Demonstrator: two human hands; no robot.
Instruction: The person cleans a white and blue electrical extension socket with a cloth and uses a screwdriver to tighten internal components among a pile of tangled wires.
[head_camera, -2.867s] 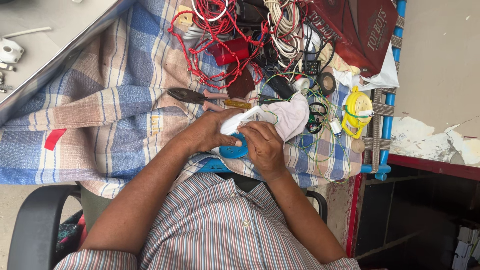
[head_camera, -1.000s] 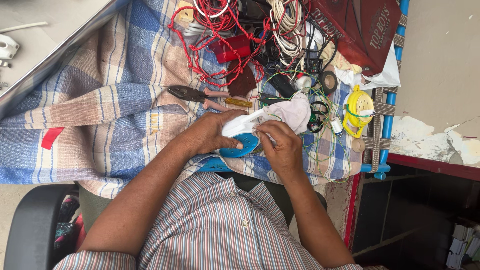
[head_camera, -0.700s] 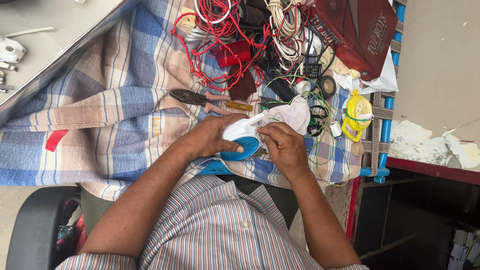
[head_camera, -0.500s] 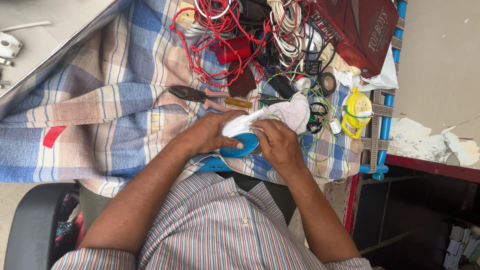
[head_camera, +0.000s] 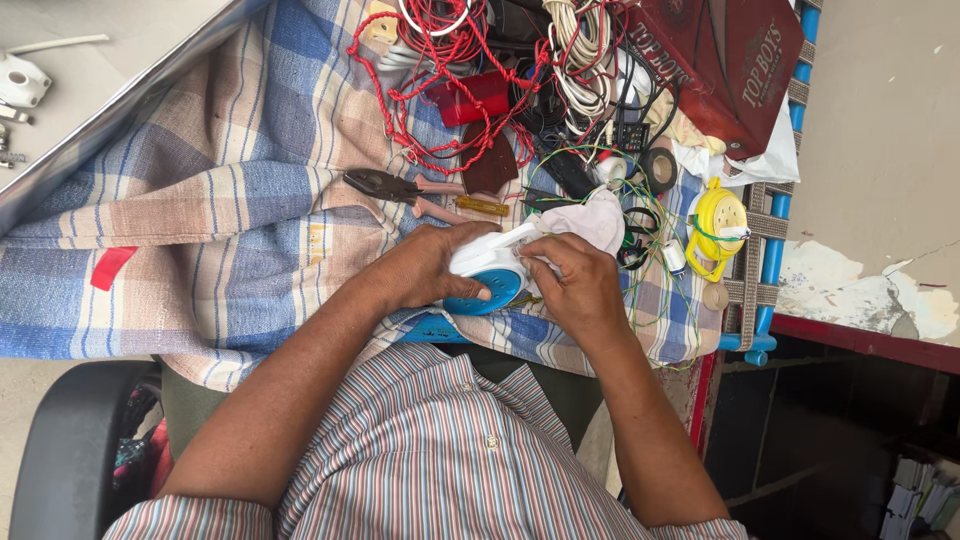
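Note:
My left hand (head_camera: 425, 268) grips a small white gadget with a round blue perforated face (head_camera: 485, 278), thumb on the blue disc. My right hand (head_camera: 580, 285) presses a white cloth (head_camera: 588, 218) against the gadget's upper end. Both hands rest over a blue, pink and white checked cloth (head_camera: 200, 220) that covers the work surface, close to my striped shirt.
Pliers with pink handles (head_camera: 400, 190) lie just beyond my left hand. A tangle of red and white wires (head_camera: 450, 60), a dark red box (head_camera: 730, 60), a yellow reel (head_camera: 718, 225) and tape rolls crowd the far side. A black chair arm (head_camera: 70, 450) is at the lower left.
My right hand has shifted the white cloth slightly along the gadget in small rubbing moves. My left hand keeps the same grip. The view has barely moved.

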